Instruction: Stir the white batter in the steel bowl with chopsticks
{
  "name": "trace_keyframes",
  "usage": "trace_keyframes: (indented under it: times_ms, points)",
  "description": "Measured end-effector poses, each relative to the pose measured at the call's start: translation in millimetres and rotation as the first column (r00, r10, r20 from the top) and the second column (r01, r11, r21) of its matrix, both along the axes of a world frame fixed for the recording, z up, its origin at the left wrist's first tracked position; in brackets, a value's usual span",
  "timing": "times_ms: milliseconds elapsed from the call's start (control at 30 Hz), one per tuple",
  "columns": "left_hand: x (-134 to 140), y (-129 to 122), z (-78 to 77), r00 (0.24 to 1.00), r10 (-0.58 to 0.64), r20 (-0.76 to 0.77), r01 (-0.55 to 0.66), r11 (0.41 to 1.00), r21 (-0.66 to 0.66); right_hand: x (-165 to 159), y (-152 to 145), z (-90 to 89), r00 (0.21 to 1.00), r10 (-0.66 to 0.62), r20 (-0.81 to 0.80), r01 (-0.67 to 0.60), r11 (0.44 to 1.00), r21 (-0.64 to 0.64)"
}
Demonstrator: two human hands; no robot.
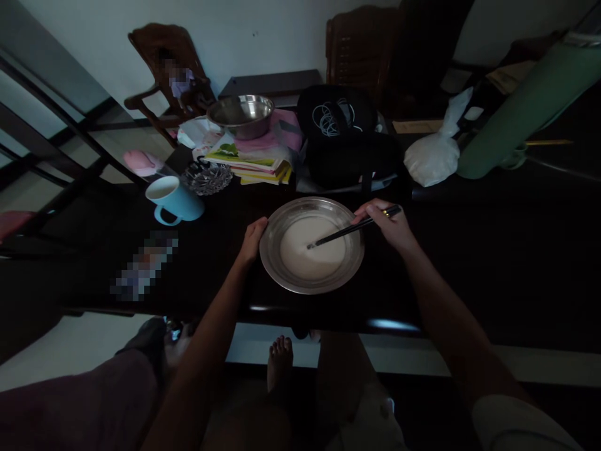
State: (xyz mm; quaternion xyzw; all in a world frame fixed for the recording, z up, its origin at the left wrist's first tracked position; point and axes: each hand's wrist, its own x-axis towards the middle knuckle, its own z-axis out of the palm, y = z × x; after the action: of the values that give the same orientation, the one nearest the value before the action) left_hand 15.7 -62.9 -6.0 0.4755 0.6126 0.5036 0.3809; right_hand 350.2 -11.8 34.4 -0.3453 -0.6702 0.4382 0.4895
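On the dark tabletop [469, 250], a round steel plate of white batter [312, 245] sits centrally. Left hand [253, 240] grips its near-left rim, apparently steadying it; right hand [389, 225], at its right rim, pinches black chopsticks [352, 229], tips in the batter.

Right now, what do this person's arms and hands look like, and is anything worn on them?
Both arms are bare from wrist to past the elbow. The left hand and right hand wear no gloves; no rings, watch or bracelet can be made out in the dim light. A pale short sleeve shows near the right shoulder.
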Motion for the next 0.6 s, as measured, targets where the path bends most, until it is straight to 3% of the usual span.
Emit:
trace_keyframes:
  times_ms: [133,333,500,600]
  points:
    - [-0.1,-0.3,-1.3,1.000,0.003,0.014,-0.003,1.000,-0.005,-0.3,0.2,1.7,0.995,-0.086,-0.052,0.085,0.996,-0.009]
    - [2.5,-0.8,4.3,1.000,0.002,0.010,-0.002,1.000,-0.005,-2.9,-1.0,1.9,1.000,-0.003,0.008,0.003,1.000,0.005]
    - [3.1,-1.4,6.2,1.000,0.003,0.011,-0.003,1.000,-0.005,-0.7,-0.3,1.4,0.995,-0.083,-0.049,0.083,0.997,0.005]
    - [2.7,-1.6,5.1,1.000,-0.004,0.003,0.004,1.000,0.001,-2.0,-0.4,0.5,1.000,-0.012,-0.028,0.011,1.000,-0.007]
